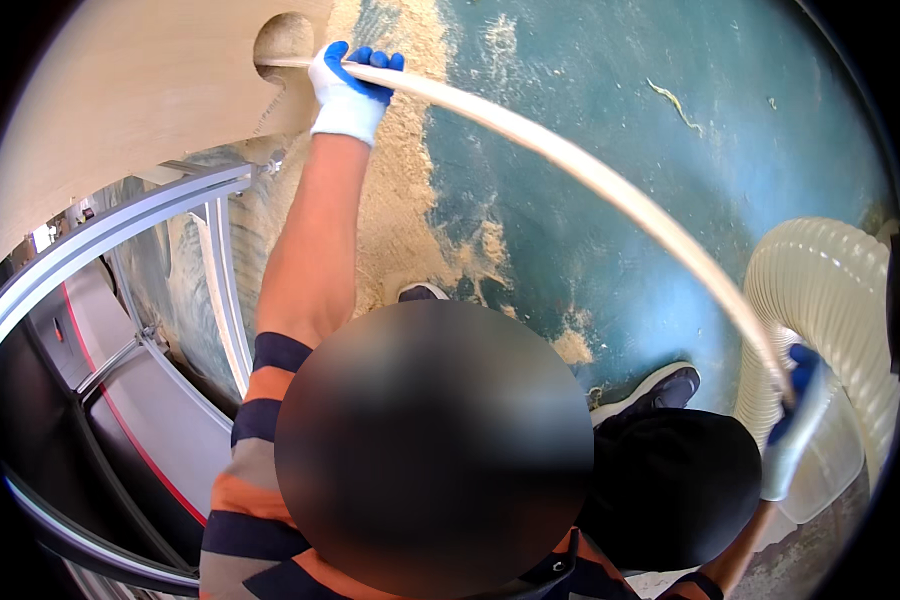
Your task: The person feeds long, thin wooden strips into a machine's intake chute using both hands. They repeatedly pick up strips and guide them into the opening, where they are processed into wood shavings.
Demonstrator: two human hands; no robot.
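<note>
A long pale wooden strip runs from upper left to lower right and looks bowed in this wide view. Near its upper left end my left hand, in a white and blue work glove, grips it. That end reaches over a round cutout in a large light wooden panel. My right hand, gloved alike and a little blurred, is closed around the strip's other end at the lower right. A large blurred oval covers the lower middle of the view.
Sawdust lies thick on the green floor. An aluminium profile frame stands at the left below the wooden panel. At the right a ribbed, translucent hose curves beside my right hand. My shoes are on the floor.
</note>
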